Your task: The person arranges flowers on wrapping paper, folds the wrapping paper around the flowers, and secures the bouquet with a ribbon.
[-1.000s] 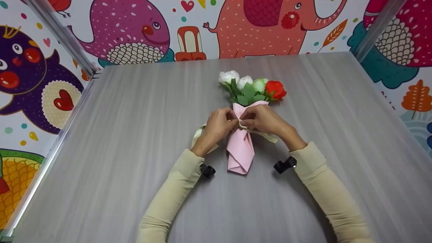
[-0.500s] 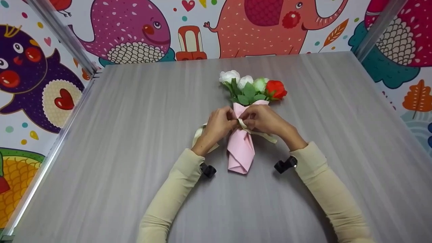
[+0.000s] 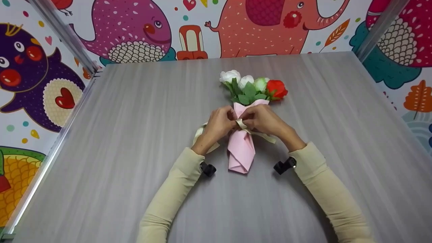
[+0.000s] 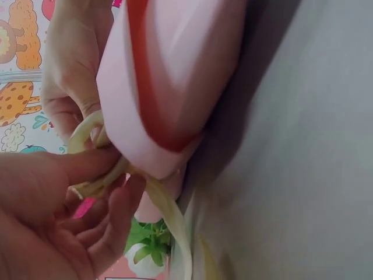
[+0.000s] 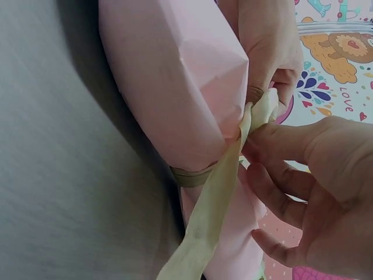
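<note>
A bouquet wrapped in pink paper (image 3: 240, 150) lies on the table, its white, green-white and red flowers (image 3: 276, 89) pointing away from me. Around the wrap's middle runs a cream ribbon (image 5: 213, 216), looped at the front. My left hand (image 3: 221, 123) pinches the ribbon between thumb and fingers at the wrap's left side. From the other side my right hand (image 3: 265, 119) pinches the ribbon too, its fingertips close to the left ones. In the left wrist view a ribbon loop (image 4: 86, 131) stands up between the hands. Loose ribbon ends hang to both sides. Fingers partly hide the crossing.
The grey wood-grain table (image 3: 135, 111) spreads around the bouquet. Behind it stands a wall with cartoon animals (image 3: 263, 30), and metal rails (image 3: 50, 141) edge the left side. A small black camera (image 3: 285, 165) sits at each wrist.
The ribbon between my fingertips has shifted slightly and now shows as a broader loop over the front of the wrap. Both hands and the bouquet stay nearly in place.
</note>
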### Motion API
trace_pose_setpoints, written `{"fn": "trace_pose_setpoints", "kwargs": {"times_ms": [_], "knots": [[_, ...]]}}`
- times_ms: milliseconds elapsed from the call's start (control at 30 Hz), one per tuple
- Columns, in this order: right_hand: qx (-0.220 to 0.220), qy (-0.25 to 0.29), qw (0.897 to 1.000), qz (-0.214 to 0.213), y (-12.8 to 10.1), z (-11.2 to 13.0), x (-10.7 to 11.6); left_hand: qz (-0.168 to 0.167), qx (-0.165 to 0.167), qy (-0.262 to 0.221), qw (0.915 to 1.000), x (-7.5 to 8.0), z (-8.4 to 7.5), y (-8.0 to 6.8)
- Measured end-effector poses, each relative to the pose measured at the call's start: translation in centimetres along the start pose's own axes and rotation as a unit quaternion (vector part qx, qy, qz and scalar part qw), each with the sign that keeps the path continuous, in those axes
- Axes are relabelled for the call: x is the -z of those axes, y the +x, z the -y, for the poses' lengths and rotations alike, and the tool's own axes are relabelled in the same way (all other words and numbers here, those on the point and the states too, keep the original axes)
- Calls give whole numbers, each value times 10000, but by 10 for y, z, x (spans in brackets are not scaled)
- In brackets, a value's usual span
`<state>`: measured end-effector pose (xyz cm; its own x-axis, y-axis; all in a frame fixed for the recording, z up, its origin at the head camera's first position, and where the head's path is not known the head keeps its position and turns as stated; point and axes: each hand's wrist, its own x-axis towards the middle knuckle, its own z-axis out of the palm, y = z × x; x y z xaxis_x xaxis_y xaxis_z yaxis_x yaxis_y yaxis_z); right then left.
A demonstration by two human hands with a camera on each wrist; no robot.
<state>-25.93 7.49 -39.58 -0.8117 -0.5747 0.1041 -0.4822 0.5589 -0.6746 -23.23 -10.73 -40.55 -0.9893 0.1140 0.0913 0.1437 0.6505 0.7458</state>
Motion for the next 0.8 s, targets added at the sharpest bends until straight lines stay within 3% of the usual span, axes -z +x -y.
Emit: {"fn": "trace_pose_setpoints", "kwargs": {"times_ms": [167, 333, 433, 533, 600, 700, 800], "knots": [[-275, -2, 9996, -8, 0, 1, 4, 245, 69, -398, 9989, 7, 0, 0], [-743, 70, 9970, 187, -1, 3, 10, 567, 592, -1154, 9899, 15, 0, -1], [-872, -156, 9957, 268, -3, 0, 19, 754, 785, -1329, 9851, 19, 1, 0], [-1167, -724, 9904, 136, -8, -9, 31, 858, 958, -1247, 9838, 23, 6, 1], [-1612, -918, 9825, 177, -12, -16, 40, 785, 1102, -888, 9868, 26, 11, 2], [-2256, -1097, 9672, 407, -16, -26, 48, 923, 1419, -719, 9829, 28, 17, 3], [-2498, -1201, 9581, 717, -16, -32, 50, 1087, 1588, -547, 9798, 28, 21, 5]]}}
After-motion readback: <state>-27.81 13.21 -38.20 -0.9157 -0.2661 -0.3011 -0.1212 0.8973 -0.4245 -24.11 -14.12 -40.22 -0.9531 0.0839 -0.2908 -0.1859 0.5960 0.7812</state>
